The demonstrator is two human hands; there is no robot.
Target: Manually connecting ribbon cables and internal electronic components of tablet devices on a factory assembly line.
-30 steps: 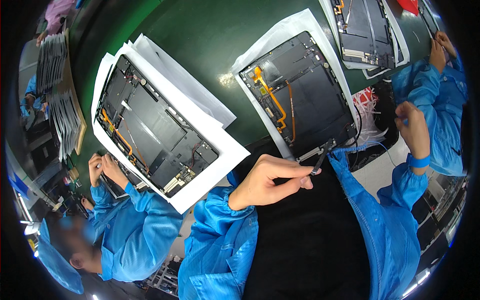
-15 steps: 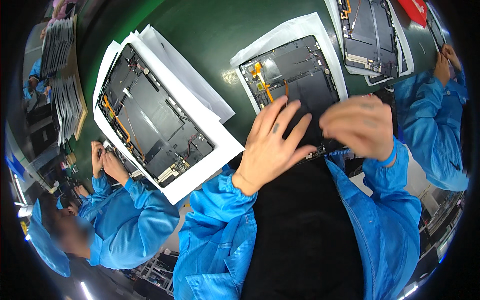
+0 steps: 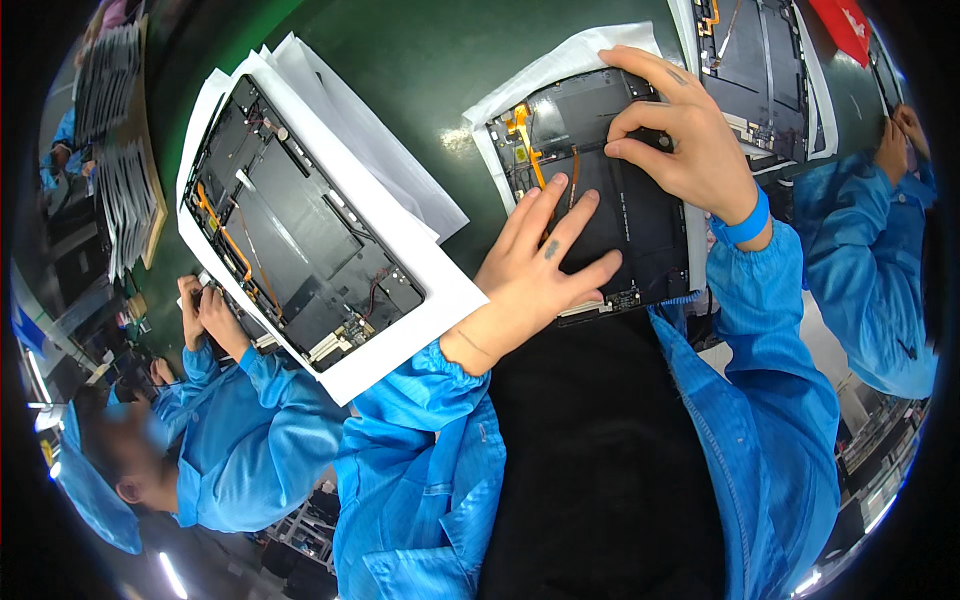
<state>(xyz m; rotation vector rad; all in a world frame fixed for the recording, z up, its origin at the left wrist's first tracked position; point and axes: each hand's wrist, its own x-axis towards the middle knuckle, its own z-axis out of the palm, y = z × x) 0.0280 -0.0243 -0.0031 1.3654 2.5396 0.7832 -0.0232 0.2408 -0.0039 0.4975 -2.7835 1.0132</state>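
Observation:
An opened black tablet-like device housing [image 3: 640, 220] lies before me on white wrapping [image 3: 570, 48]. Over its lower left part my left hand [image 3: 530, 270] rests with the fingers spread, near an orange flat cable [image 3: 527, 140]. My right hand [image 3: 705, 145] is above the housing's upper right part. Its thumb and forefinger come together at the tips, low over the housing; anything between them is too small to make out. Another finger of that hand stretches to the far edge.
To the left a similar open housing [image 3: 290, 220] sits on white sheets [image 3: 385, 165]. Another housing [image 3: 755, 70] lies at the far right, near a red object [image 3: 842, 28]. Co-workers in blue [image 3: 250, 440] sit at both sides. Stacked thin sheets [image 3: 115, 150] stand far left.
My right hand has moved up and left over the housing, its thumb and forefinger now meeting. My left hand stays spread on the housing, shifted slightly.

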